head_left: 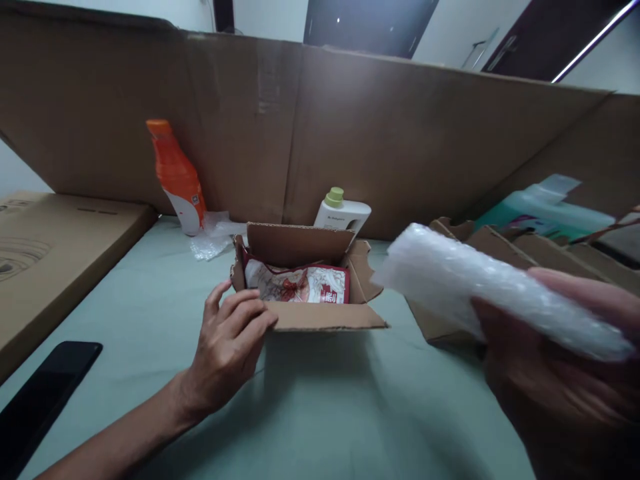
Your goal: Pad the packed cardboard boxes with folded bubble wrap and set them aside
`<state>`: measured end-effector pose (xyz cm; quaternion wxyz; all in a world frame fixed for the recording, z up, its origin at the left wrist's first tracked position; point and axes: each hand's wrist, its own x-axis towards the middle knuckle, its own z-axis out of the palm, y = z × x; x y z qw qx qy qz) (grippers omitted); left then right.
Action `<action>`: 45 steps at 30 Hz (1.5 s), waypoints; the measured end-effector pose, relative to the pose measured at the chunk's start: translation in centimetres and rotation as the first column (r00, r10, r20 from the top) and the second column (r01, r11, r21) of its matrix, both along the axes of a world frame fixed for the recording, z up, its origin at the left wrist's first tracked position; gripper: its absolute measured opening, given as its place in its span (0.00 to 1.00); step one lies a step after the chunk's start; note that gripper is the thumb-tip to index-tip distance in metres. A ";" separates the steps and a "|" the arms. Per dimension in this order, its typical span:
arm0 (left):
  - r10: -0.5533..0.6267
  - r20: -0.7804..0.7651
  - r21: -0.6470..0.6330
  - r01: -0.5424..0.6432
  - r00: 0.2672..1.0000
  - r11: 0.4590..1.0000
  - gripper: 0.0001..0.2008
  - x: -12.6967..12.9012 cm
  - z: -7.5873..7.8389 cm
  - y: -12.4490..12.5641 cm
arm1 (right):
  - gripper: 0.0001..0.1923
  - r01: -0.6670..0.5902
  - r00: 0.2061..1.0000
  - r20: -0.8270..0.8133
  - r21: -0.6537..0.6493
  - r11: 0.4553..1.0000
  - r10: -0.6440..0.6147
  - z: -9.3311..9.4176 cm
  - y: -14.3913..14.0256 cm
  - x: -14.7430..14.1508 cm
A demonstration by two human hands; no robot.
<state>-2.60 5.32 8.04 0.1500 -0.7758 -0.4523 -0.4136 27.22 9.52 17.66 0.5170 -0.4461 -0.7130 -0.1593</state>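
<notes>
A small open cardboard box (320, 319) sits in the middle of the pale green table, with a red and white printed packet (300, 285) lying inside it. My left hand (227, 347) rests against the box's front left corner, fingers spread on the flap. Close to the camera at the right, my right hand (560, 387) grips a roll of bubble wrap (480, 287), which points left above the table, just right of the box.
A tall cardboard sheet (350, 133) walls off the back. An orange bottle (176, 177) and crumpled plastic (213, 237) stand back left, a white bottle with green cap (343, 213) behind the box. Flattened cartons (505, 243) and a teal bottle (545, 210) lie right; a black phone (43, 393) lies left.
</notes>
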 end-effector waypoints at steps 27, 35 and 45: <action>-0.045 0.065 -0.064 0.049 0.997 0.997 0.11 -0.5 -0.6 -0.1 | 0.03 -0.096 0.649 0.502 -0.691 0.716 0.571 -1.2 7.1 -7.7; -0.015 0.036 -0.051 0.017 0.999 0.999 0.11 -0.6 -0.4 0.0 | 0.10 0.112 0.545 0.591 -0.754 0.647 0.595 -1.2 9.1 -8.6; 0.091 0.233 0.108 -0.118 0.968 0.987 0.38 -0.6 -1.4 -0.1 | 0.12 -0.033 0.664 0.491 -0.734 0.679 0.564 0.5 7.5 -7.0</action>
